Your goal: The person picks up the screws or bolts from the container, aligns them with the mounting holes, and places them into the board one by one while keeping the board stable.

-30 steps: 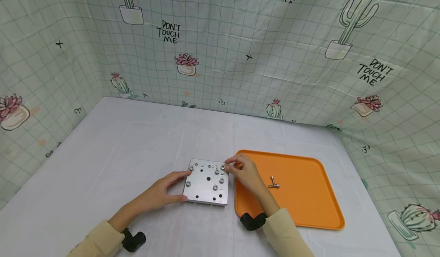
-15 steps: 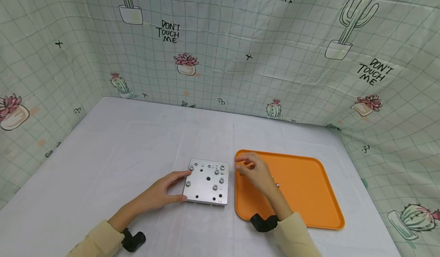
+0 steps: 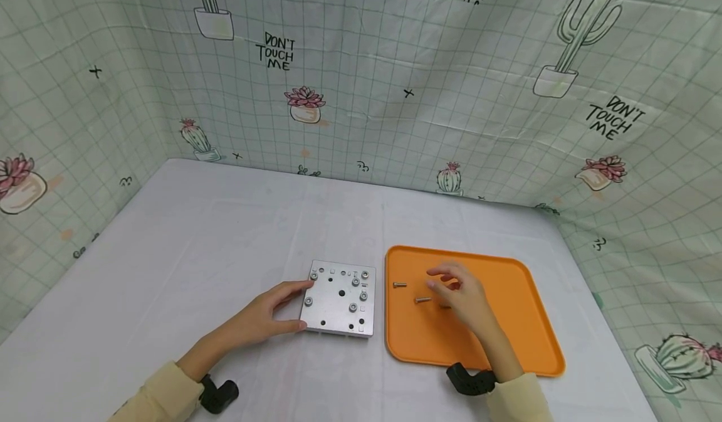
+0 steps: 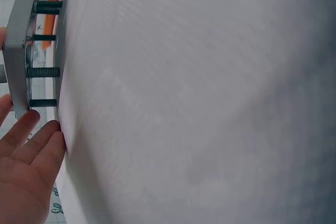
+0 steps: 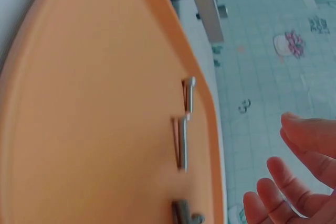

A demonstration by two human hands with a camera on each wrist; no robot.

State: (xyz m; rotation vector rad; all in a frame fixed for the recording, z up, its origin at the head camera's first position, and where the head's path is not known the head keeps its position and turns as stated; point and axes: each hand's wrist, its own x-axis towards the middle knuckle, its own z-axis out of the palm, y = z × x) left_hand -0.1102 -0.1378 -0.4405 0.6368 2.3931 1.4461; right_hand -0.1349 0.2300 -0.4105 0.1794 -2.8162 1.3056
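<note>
A square silver metal plate [image 3: 333,312] stands on the white table, several socket-head bolts seated in its holes. Threaded shanks [image 4: 44,72] stick out beneath it in the left wrist view. My left hand [image 3: 256,315] touches the plate's left edge, index finger at the upper corner and thumb at the lower one. Over the orange tray [image 3: 496,340] hovers my right hand [image 3: 465,293], fingers loosely bent with nothing between them. Below and left of it lie a small bolt [image 3: 400,284] and a second bolt [image 3: 423,300]. More bolts [image 5: 180,212] are partly hidden by the hand in the head view.
The tray's raised rim [image 3: 387,309] runs close along the plate's right side. White cloth [image 3: 225,234] covers the table, and a cactus-print curtain [image 3: 361,96] rises behind it and at both sides.
My right hand has left a bolt at the plate's upper right corner and moved right over the tray, uncovering two loose bolts. My left hand stays at the plate.
</note>
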